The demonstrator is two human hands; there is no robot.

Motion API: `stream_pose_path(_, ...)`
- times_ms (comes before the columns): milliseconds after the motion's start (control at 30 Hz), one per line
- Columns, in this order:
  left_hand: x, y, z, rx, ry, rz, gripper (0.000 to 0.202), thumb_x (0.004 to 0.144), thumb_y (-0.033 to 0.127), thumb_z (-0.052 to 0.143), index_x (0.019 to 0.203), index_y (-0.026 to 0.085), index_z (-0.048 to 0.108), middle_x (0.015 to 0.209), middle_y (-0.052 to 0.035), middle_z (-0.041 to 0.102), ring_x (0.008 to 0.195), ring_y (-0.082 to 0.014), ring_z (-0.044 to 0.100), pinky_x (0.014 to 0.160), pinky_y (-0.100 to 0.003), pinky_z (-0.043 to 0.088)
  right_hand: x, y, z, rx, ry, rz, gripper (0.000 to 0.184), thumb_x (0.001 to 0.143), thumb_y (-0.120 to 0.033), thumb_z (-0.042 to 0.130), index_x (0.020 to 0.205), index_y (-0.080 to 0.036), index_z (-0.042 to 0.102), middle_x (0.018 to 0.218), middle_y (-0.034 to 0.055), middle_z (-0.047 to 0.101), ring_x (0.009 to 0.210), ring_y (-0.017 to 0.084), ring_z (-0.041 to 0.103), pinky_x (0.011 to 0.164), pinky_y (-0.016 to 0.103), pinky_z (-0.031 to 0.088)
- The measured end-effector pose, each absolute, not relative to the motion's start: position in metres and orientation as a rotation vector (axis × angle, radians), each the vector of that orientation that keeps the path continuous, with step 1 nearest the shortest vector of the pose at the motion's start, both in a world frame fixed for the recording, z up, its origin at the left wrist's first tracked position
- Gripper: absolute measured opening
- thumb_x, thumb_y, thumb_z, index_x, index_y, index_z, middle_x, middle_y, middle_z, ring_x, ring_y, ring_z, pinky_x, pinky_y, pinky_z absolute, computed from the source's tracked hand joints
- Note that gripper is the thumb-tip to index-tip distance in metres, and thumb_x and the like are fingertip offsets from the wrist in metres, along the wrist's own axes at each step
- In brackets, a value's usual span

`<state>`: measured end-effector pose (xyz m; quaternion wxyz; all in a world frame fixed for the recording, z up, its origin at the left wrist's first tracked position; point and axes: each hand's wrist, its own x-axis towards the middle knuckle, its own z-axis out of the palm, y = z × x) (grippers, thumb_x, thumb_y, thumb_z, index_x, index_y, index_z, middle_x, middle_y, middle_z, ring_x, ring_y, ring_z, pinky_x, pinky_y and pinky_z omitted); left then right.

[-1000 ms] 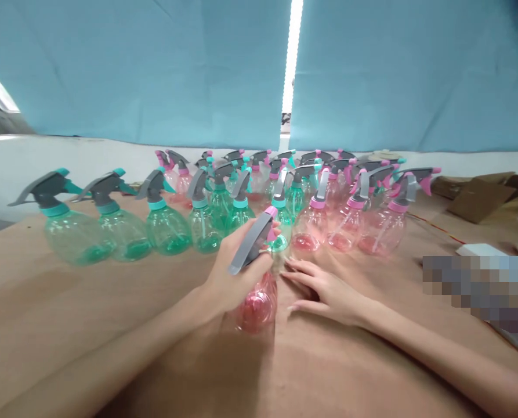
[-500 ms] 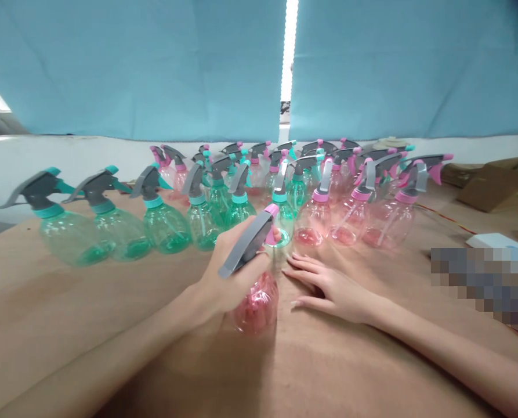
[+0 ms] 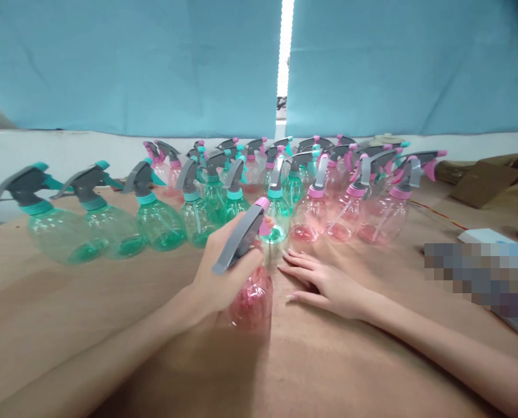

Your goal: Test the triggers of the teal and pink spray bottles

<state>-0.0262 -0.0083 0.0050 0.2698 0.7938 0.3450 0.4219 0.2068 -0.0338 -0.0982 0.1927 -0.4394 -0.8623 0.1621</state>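
Observation:
My left hand (image 3: 219, 270) is wrapped round the neck of a pink spray bottle (image 3: 252, 299), under its grey trigger head with a pink nozzle. The head leans up to the right, and the hand hides the bottle's collar. Just right of this bottle, my right hand (image 3: 328, 284) lies on the wooden table (image 3: 328, 366) with fingers stretched out, holding nothing. Beyond both hands stands a front row of spray bottles. Green ones, such as this green spray bottle (image 3: 160, 223), are at the left and middle; pink ones, like this pink spray bottle (image 3: 308, 215), are at the right.
More pink and green spray bottles (image 3: 215, 188) stand behind the front row. At the right are brown cardboard (image 3: 480, 183), a thin cable (image 3: 441, 215), a white box (image 3: 485, 237) and a blurred-out patch. A blue curtain (image 3: 132, 69) hangs at the back.
The whole view has shifted slightly, so everything sits a little further left and higher. My left hand keeps its hold on the pink spray bottle; my right hand stays flat on the table.

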Motion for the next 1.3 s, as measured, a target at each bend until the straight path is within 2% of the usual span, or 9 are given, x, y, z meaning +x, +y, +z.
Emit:
stream_pose_path(200, -0.0240, -0.0086, 0.0039, 2.048, 0.921, 1.104, 0.009, 0.075, 0.015, 0.051, 0.079, 0.023, 0.047, 0.066, 0.0041, 0.044, 0.062, -0.0140, 0.046, 0.058, -0.029, 0.036, 0.2030, -0.0368, -0.0958, -1.223, -2.387, 0.379, 0.055, 0.093, -0.050, 0.051, 0.140, -0.021, 0.049, 0.147, 0.0130, 0.043, 0.138, 0.031, 0.035, 0.109, 0.053, 0.035)
stream_pose_path(333, -0.0227, -0.0090, 0.0054, 2.023, 0.933, 1.101, 0.015, 0.075, 0.016, 0.050, 0.088, 0.023, 0.053, 0.064, 0.0043, 0.044, 0.067, -0.0161, 0.052, 0.057, -0.028, 0.036, 0.1998, -0.0394, -0.0928, -1.228, -2.357, 0.287, 0.049, 0.094, -0.047, 0.051, 0.135, -0.022, 0.054, 0.142, 0.0128, 0.050, 0.134, 0.032, 0.042, 0.106, 0.053, 0.040)
stream_pose_path(467, -0.0223, -0.0092, 0.0061, 2.027, 0.928, 1.107, 0.017, 0.075, 0.017, 0.050, 0.091, 0.023, 0.054, 0.067, 0.0037, 0.046, 0.065, -0.0153, 0.050, 0.057, -0.029, 0.035, 0.1994, -0.0407, -0.0930, -1.248, -2.329, 0.219, 0.044, 0.095, -0.044, 0.050, 0.133, -0.022, 0.056, 0.138, 0.0117, 0.055, 0.132, 0.031, 0.046, 0.104, 0.052, 0.043)
stream_pose_path(567, -0.0230, -0.0090, 0.0055, 2.052, 0.906, 1.124, 0.019, 0.076, 0.016, 0.051, 0.094, 0.023, 0.055, 0.069, 0.0040, 0.046, 0.061, -0.0137, 0.044, 0.058, -0.029, 0.034, 0.2002, -0.0402, -0.0946, -1.261, -2.334, 0.210, 0.045, 0.096, -0.043, 0.049, 0.133, -0.019, 0.056, 0.138, 0.0133, 0.054, 0.132, 0.031, 0.045, 0.103, 0.051, 0.044)
stream_pose_path(633, -0.0234, -0.0090, 0.0052, 2.055, 0.901, 1.131, 0.013, 0.077, 0.017, 0.051, 0.088, 0.022, 0.054, 0.067, 0.0046, 0.042, 0.059, -0.0129, 0.040, 0.057, -0.029, 0.032, 0.2006, -0.0396, -0.0953, -1.258, -2.342, 0.223, 0.046, 0.096, -0.043, 0.048, 0.134, -0.018, 0.055, 0.139, 0.0145, 0.053, 0.133, 0.031, 0.044, 0.104, 0.051, 0.043)
stream_pose_path(733, -0.0232, -0.0091, 0.0056, 2.029, 0.904, 1.121, 0.011, 0.077, 0.017, 0.051, 0.086, 0.022, 0.053, 0.066, 0.0050, 0.040, 0.058, -0.0122, 0.036, 0.056, -0.028, 0.032, 0.2011, -0.0391, -0.0955, -1.242, -2.332, 0.260, 0.046, 0.096, -0.043, 0.049, 0.134, -0.020, 0.054, 0.139, 0.0135, 0.054, 0.133, 0.031, 0.044, 0.104, 0.052, 0.043)
stream_pose_path(900, -0.0221, -0.0091, 0.0065, 2.014, 0.935, 1.096, 0.016, 0.075, 0.018, 0.052, 0.090, 0.023, 0.054, 0.065, 0.0046, 0.042, 0.061, -0.0142, 0.044, 0.059, -0.029, 0.036, 0.2027, -0.0388, -0.0963, -1.226, -2.315, 0.288, 0.044, 0.096, -0.043, 0.050, 0.135, -0.023, 0.054, 0.139, 0.0116, 0.053, 0.133, 0.030, 0.044, 0.104, 0.051, 0.043)
stream_pose_path(1067, -0.0229, -0.0087, 0.0053, 2.013, 0.909, 1.118, 0.023, 0.077, 0.018, 0.052, 0.099, 0.023, 0.055, 0.069, 0.0046, 0.044, 0.060, -0.0131, 0.042, 0.061, -0.030, 0.039, 0.2046, -0.0377, -0.0981, -1.222, -2.324, 0.307, 0.044, 0.096, -0.042, 0.049, 0.136, -0.024, 0.053, 0.142, 0.0109, 0.051, 0.135, 0.030, 0.042, 0.106, 0.051, 0.041)
stream_pose_path(1300, -0.0251, -0.0078, 0.0037, 2.053, 0.931, 1.109, 0.014, 0.079, 0.018, 0.053, 0.091, 0.023, 0.053, 0.069, 0.0037, 0.046, 0.065, -0.0148, 0.047, 0.062, -0.030, 0.040, 0.2048, -0.0378, -0.0971, -1.245, -2.345, 0.322, 0.047, 0.097, -0.044, 0.046, 0.136, -0.018, 0.053, 0.144, 0.0138, 0.048, 0.136, 0.030, 0.040, 0.107, 0.052, 0.040)
